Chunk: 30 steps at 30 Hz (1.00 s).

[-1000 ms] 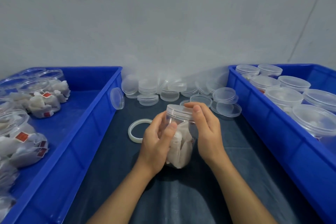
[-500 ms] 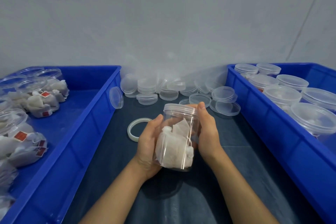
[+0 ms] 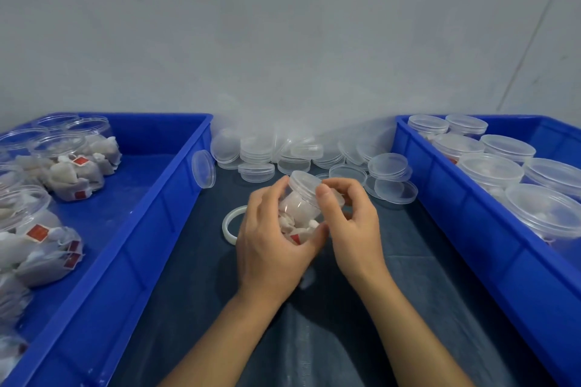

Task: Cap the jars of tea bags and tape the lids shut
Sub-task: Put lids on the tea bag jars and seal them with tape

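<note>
Far to the left of the person's hands, a blue bin (image 3: 176,198) holds open clear jars (image 3: 67,166) stuffed with white tea bags bearing red tags. Just left of the left hand, a ring of clear tape (image 3: 231,223) lies flat on the dark cloth (image 3: 314,339), partly hidden behind that hand. The left hand (image 3: 272,242) curls around the body of a clear capped jar of tea bags (image 3: 301,207), which is tilted with its lid (image 3: 303,181) pointing away and to the left. The right hand (image 3: 352,220) grips the jar from the other side, thumb near the lid. Beyond both hands, loose clear lids (image 3: 388,166) are heaped against the wall. Far to the right, a second blue bin (image 3: 456,229) holds capped jars (image 3: 490,166)
</note>
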{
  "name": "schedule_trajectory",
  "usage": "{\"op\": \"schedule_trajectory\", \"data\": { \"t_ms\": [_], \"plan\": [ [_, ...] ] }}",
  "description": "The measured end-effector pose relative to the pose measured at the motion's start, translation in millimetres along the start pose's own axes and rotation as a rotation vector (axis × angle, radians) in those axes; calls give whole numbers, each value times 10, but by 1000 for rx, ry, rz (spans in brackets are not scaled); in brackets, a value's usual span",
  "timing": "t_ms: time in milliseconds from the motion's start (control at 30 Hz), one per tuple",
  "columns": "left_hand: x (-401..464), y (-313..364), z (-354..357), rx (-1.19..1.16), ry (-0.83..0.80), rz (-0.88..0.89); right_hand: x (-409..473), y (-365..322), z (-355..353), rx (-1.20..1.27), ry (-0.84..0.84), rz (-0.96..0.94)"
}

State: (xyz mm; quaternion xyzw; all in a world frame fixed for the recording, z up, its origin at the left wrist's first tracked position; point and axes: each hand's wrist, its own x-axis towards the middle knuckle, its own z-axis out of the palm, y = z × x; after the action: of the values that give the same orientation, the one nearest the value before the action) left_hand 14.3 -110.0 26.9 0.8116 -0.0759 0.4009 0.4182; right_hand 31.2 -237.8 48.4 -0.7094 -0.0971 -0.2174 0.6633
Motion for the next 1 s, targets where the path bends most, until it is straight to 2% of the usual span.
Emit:
{"op": "schedule_trajectory", "data": {
  "t_ms": [67, 100, 200, 267, 400, 500, 667, 800, 900, 1000],
  "plan": [
    [21, -10, -17, 42, 34, 52, -15, -7, 12, -3, -6, -13],
    [33, 2, -36, -41, 19, -11, -18, -11, 8, 11, -18, -20],
    [82, 23, -50, -639, -165, -426, -2, -25, -35, 152, -67, 6],
    [106, 64, -67, -987, -308, -633, 9, -36, -61, 253, -102, 39],
    [110, 81, -105, -1178, -546, -767, 22, -27, -65, 328, -147, 95],
    [107, 54, -91, -1127, -539, -740, 35, -15, -63, 356, -150, 125],
    [48, 85, -13, -659, -299, -447, 51, -10, -87, 362, -126, 142],
    [-19, 57, -2, -400, -211, -241, 58, -22, -70, 339, -85, 116],
    [-11, 97, -15, -421, -192, -278, 44, -43, -67, 323, -91, 88],
    [74, 128, -41, -753, -283, -509, 40, -57, -78, 343, -104, 99]
  ]
}}
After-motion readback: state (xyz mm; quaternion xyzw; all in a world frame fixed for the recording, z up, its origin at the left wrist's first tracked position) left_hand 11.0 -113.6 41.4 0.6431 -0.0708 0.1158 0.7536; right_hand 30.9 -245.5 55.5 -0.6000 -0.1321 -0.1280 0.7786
